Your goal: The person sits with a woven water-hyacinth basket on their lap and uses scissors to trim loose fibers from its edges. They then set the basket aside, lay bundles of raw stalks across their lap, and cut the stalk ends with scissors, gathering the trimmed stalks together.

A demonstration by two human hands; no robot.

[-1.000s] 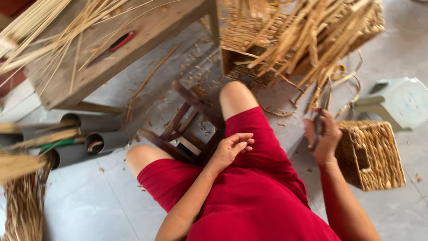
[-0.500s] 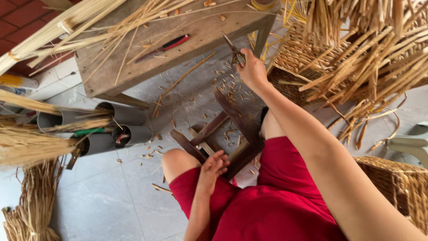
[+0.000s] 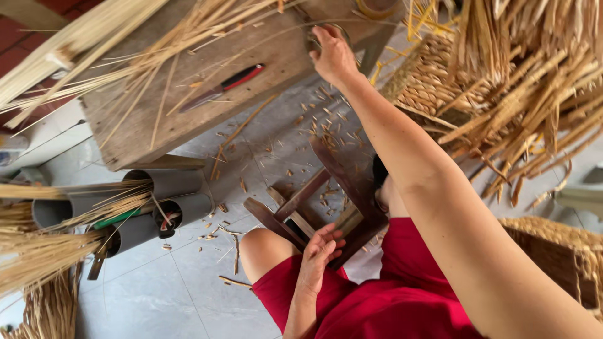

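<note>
Dark round ring-like object (image 3: pixel 321 34) lying on the wooden bench (image 3: pixel 157 119), under right hand (image 3: pixel 333 56), fingers curled on it, grip unclear; left hand (image 3: pixel 317 251) resting loosely open at a dark wooden frame (image 3: pixel 326 201) between the knees; knife (image 3: pixel 220 86) untouched, woven basket (image 3: pixel 440 81) unfinished, trimmings scattered
</note>
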